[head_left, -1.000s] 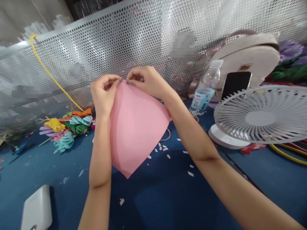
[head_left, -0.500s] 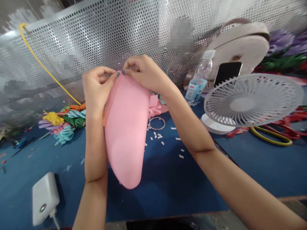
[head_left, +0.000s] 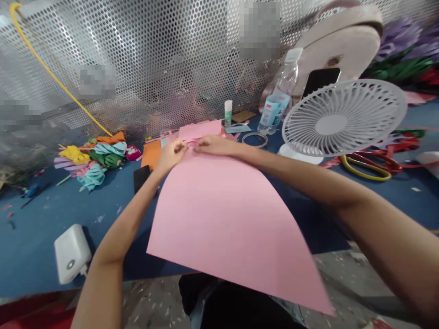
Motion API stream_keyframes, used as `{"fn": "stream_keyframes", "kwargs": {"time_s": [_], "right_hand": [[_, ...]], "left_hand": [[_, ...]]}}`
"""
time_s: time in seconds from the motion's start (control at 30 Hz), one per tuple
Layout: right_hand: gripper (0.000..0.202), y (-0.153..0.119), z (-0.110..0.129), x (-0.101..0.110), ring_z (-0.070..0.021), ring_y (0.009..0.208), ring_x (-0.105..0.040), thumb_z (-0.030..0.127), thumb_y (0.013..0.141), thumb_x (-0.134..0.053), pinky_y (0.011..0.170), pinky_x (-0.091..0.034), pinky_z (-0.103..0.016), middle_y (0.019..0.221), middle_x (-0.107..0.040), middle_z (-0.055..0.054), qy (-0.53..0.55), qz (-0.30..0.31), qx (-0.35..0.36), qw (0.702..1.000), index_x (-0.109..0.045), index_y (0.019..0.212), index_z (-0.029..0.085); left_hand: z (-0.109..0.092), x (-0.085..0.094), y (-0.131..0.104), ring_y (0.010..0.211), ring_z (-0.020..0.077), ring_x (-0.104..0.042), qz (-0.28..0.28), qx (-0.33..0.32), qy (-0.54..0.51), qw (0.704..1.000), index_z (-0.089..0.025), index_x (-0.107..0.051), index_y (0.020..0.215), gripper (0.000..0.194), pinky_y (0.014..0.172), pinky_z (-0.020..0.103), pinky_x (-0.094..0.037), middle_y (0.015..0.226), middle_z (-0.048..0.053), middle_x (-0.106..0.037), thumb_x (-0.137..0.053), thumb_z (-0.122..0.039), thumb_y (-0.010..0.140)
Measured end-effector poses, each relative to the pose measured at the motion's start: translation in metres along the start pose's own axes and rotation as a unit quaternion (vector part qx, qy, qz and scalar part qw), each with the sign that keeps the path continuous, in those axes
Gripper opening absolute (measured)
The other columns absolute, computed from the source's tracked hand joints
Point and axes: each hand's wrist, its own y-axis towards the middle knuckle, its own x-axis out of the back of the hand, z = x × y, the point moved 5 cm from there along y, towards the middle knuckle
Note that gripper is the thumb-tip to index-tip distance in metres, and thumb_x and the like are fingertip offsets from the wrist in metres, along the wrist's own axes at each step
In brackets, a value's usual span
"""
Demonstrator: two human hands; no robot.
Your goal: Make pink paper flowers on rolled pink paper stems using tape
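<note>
Both grips are closed on the pink sheet (head_left: 222, 219): the left grip (head_left: 170, 153) and the right grip (head_left: 212, 145) pinch its far edge side by side, nearly meeting. The fingertips are too small to tell how the paper sits between them. From the grips the sheet spreads towards the wearer, its near edge out past the desk (head_left: 30, 260), hiding much of the desk and part of the dark clothing (head_left: 236, 308) below.

Just beyond the grips lie pink scraps (head_left: 200, 130), partly covered by the right grip, with a tube (head_left: 228, 114) standing behind; its label is unreadable. Right of the grips are a ring (head_left: 254, 140) and a bottle (head_left: 274, 109). Farther right, the fan (head_left: 343, 119) covers the foot of the phone (head_left: 320, 81) and some of the bag (head_left: 350, 52), whose top is cut off by the frame. Left of the grips, the left forearm overlaps a black item (head_left: 141, 178), hard to identify, near an orange sheet (head_left: 152, 154). Well left sits a tangle of coloured strips (head_left: 110, 149). Grey blurred patches mask parts of the mesh (head_left: 147, 68) behind.
</note>
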Motion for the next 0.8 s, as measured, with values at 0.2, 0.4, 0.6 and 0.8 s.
{"fn": "stream_keyframes", "kwargs": {"time_s": [0.2,0.4,0.6,0.8], "right_hand": [[0.019,-0.047,-0.026,-0.039,-0.0122,0.07,-0.056,0.022,0.091,-0.052,0.063,-0.034,-0.022,0.082,-0.067,-0.004,0.012,-0.007,0.02,1.0,-0.067,0.089,0.012],[0.015,-0.06,-0.032,-0.043,-0.0122,0.066,-0.055,0.019,0.088,-0.051,0.064,-0.034,-0.023,0.077,-0.066,-0.002,0.024,-0.012,0.032,0.999,-0.066,0.09,0.016],[0.019,-0.063,-0.032,-0.042,-0.0113,0.061,-0.051,0.016,0.085,-0.048,0.062,-0.034,-0.023,0.071,-0.063,-0.001,0.073,-0.018,0.031,0.997,-0.066,0.092,0.015],[0.023,-0.065,-0.034,-0.042,-0.0117,0.062,-0.052,0.017,0.085,-0.048,0.061,-0.034,-0.023,0.076,-0.066,-0.002,0.08,-0.016,0.017,0.996,-0.068,0.095,0.016]], "left_hand": [[0.012,-0.048,-0.037,0.069,0.0181,-0.061,0.045,-0.004,-0.007,0.999,-0.02,-0.068,0.077,0.014,0.066,0.027,-0.043,0.076,0.002,-0.071,-0.062,-0.032,0.081],[0.021,-0.057,-0.05,0.077,0.0207,-0.067,0.008,0.075,-0.141,0.987,-0.019,-0.072,0.079,0.019,0.073,0.03,-0.05,0.083,0.005,-0.074,-0.067,-0.037,0.079],[0.023,-0.053,-0.051,0.079,0.0213,-0.068,-0.008,0.097,-0.15,0.984,-0.019,-0.073,0.079,0.019,0.074,0.031,-0.052,0.085,0.004,-0.075,-0.064,-0.035,0.082],[0.023,-0.051,-0.052,0.081,0.0213,-0.069,-0.014,0.105,-0.166,0.98,-0.02,-0.075,0.082,0.017,0.075,0.031,-0.054,0.087,0.004,-0.076,-0.065,-0.034,0.082]]}}
